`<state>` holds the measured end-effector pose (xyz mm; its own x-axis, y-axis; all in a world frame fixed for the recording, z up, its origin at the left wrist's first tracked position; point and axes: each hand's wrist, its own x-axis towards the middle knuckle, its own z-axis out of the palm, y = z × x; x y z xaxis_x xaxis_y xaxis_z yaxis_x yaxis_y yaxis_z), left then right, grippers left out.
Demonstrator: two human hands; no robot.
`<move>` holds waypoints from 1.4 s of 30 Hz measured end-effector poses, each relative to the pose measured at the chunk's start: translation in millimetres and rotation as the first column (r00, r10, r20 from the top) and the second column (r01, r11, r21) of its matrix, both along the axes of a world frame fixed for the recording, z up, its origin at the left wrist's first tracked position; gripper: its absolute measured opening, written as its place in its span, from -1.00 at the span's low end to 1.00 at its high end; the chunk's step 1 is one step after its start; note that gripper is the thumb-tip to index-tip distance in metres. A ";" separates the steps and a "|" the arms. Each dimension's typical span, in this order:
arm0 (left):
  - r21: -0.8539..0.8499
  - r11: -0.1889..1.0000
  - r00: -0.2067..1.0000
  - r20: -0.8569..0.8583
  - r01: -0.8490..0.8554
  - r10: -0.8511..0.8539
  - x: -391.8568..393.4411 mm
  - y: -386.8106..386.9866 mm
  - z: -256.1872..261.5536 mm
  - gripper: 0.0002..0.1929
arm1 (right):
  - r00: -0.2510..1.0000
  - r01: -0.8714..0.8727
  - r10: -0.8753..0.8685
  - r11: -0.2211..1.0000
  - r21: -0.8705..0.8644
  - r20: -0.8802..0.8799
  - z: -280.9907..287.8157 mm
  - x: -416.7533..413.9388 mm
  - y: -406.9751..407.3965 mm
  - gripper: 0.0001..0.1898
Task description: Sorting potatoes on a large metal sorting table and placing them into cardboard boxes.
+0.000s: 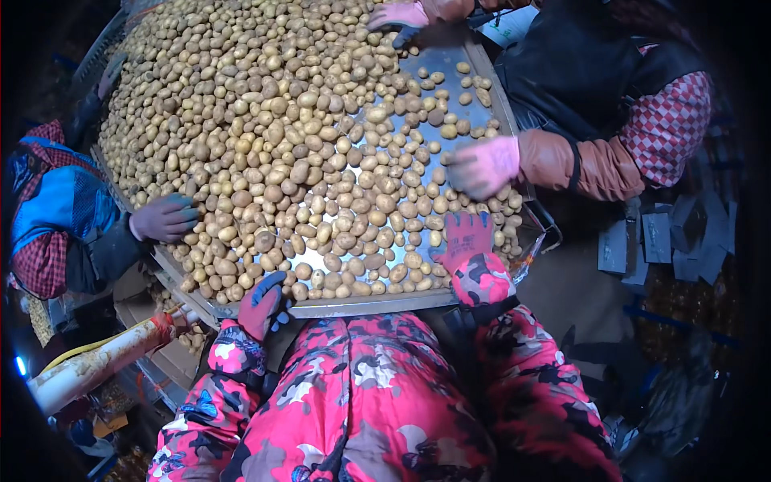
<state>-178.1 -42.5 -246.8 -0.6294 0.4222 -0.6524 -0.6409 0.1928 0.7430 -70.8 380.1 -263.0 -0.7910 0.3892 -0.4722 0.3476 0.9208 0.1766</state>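
Many small potatoes lie heaped on a metal sorting table, deep at the far left and thinly spread nearer me. My right hand, in a pink and blue work glove, rests over potatoes at the near right corner. Its fingers point away from me, spread, with nothing visibly held. At the near rim, toward the left, is my left hand in a similar glove. Its upper fingers reach over the edge beside potatoes, while other fingertips hang lower. I see nothing in it.
On the right, a co-worker's pink-gloved hand is over potatoes, close to my right hand; their other hand is farther back. Another co-worker's gloved hand touches the pile at left. A white pipe slants beside the table's left corner. Cardboard pieces lie at right.
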 end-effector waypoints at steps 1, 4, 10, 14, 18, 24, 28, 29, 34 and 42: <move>0.004 0.999 0.999 -0.015 -0.049 0.049 1.2 -1.6 -1.8 -0.48 | 1.000 -0.007 0.007 1.000 -0.002 -0.002 6.9 -5.3 -3.5 -0.06; 0.002 0.999 0.999 0.004 0.048 -0.048 -0.8 -4.5 6.8 -0.48 | 0.982 -0.042 0.037 0.999 0.023 0.183 15.8 -7.5 -10.2 -0.05; 0.034 0.999 1.000 0.014 0.012 -0.012 -0.8 -5.2 1.8 -0.50 | 0.997 -0.074 0.077 0.988 0.139 -0.011 -26.7 -5.1 -2.8 -0.09; 0.051 0.998 0.999 -0.030 -0.031 0.033 5.0 -6.3 -4.8 -0.50 | 0.998 -0.060 0.059 0.998 0.013 0.021 -48.1 0.5 11.5 -0.37; 0.068 0.997 0.999 -0.024 -0.025 0.027 3.3 -3.6 0.0 -0.49 | 0.992 -0.065 0.068 0.997 0.032 -0.104 -52.9 4.7 26.3 -0.55; 0.040 0.999 1.000 0.015 0.014 -0.015 1.5 -12.2 3.0 -0.49 | 0.610 0.106 -0.790 0.155 -0.982 -0.059 21.3 53.0 37.6 -0.59; 0.013 0.999 0.999 0.002 0.035 -0.035 -2.0 -5.3 4.9 -0.48 | 0.892 0.273 -0.422 0.218 -0.937 0.161 56.4 124.3 22.9 -0.56; 0.010 0.998 0.998 0.006 0.056 -0.056 -3.1 -3.1 6.1 -0.48 | 0.939 0.225 -0.329 0.365 -0.904 0.101 44.8 136.1 19.8 -0.55; -0.033 0.999 0.999 0.009 0.039 -0.038 -2.4 -7.9 5.1 -0.47 | 0.824 0.081 -0.358 0.842 -0.533 -0.439 34.6 72.1 -30.2 -0.48; 0.182 0.983 0.964 0.256 0.019 -0.066 8.6 12.7 9.4 -0.45 | 0.940 0.290 -0.316 0.938 -0.189 -0.127 -11.8 -24.9 -49.8 -0.30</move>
<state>-169.5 -29.9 -237.4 -0.4269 0.5679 -0.7038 -0.8101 0.1057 0.5766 -95.7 330.2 -274.8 -0.7154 0.5483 -0.4331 0.6252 0.7791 -0.0463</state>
